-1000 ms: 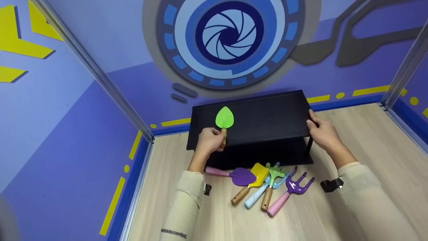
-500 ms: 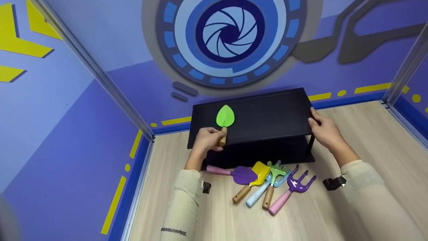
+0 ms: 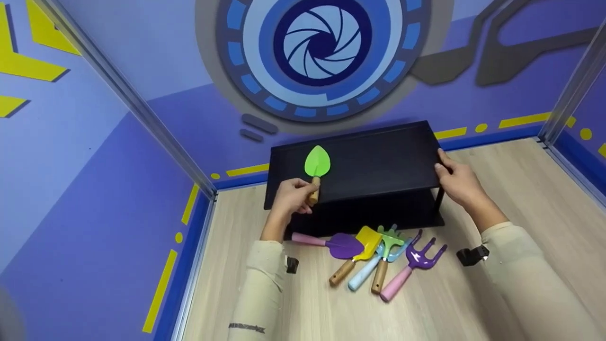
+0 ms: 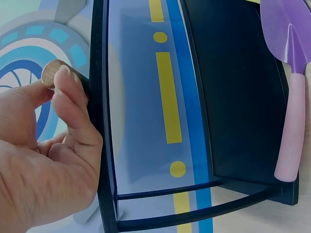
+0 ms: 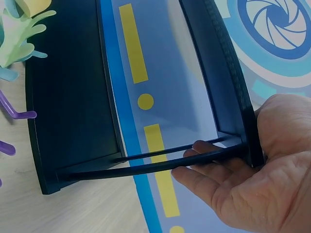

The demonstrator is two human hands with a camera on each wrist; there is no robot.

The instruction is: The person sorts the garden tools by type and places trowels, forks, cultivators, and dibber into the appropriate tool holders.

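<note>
A small hand trowel (image 3: 317, 162) has a leaf-shaped green blade and a wooden handle. My left hand (image 3: 292, 196) pinches this handle between thumb and fingers; the round handle end (image 4: 50, 75) shows in the left wrist view. The blade lies over the top of a two-tier black shelf (image 3: 378, 161), toward its left side. Whether it touches the surface I cannot tell. At the shelf's right end, my right hand (image 3: 461, 184) grips the top board's edge, thumb above. In the right wrist view, its fingers (image 5: 199, 184) curl under the board by the side bars.
In front of the shelf lie a purple trowel (image 3: 344, 246), a yellow spade (image 3: 367, 240), a green rake (image 3: 391, 240), a light-blue fork (image 3: 364, 273) and a purple fork (image 3: 420, 258). Some overlap. A patterned blue wall (image 3: 180, 123) stands behind the shelf.
The head view has shifted slightly. My left hand keeps its pinch on the green trowel over the shelf, and my right hand stays at the shelf's right end.
</note>
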